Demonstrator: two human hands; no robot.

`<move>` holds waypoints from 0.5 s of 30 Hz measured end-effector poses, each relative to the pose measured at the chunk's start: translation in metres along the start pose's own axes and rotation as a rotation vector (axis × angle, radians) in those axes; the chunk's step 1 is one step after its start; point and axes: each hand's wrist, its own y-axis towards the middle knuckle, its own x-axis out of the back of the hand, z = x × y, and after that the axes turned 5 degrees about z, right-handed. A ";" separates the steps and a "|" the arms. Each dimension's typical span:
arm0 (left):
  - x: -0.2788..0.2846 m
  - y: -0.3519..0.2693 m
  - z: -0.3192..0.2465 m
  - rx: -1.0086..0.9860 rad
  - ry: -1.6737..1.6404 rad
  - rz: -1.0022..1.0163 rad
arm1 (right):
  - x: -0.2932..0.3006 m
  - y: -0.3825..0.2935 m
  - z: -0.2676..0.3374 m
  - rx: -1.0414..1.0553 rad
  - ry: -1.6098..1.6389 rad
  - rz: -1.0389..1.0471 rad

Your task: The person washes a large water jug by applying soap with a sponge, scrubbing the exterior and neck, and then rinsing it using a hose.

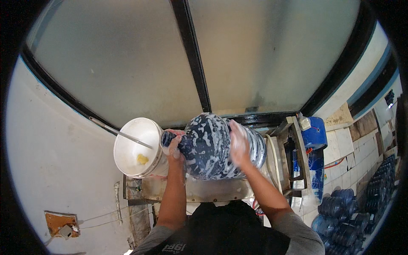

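A large water-cooler bottle (207, 146) lies on its side before me, covered in white soap suds. Its open neck points left. My left hand (173, 145) is closed around that neck, thumb on the near side. Blurred and soapy, my right hand (239, 143) rests against the bottle's ribbed body; whether anything is under the palm is hidden. Left of the bottle's mouth stands a white plastic bucket (161, 159) with a thin metal rod (119, 132) leaning in it and a yellow sponge-like piece (142, 159) inside.
Under the bottle is a metal work stand (220, 191) with a raised frame (298, 153) at right. A pale hose (275, 162) runs beside the bottle. Frosted glass panels (239, 63) rise behind. A blue drum (314, 134) stands at right; several stacked bottles (341, 216) fill the lower right.
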 end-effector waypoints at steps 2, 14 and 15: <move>-0.005 -0.002 0.002 -0.014 0.043 0.027 | 0.018 0.061 -0.025 -0.184 0.104 0.422; -0.024 0.019 -0.005 -0.248 0.273 -0.760 | -0.004 -0.072 0.004 0.168 -0.268 0.191; -0.003 0.024 -0.001 -0.220 0.234 -0.715 | -0.007 -0.094 -0.017 0.216 -0.340 0.176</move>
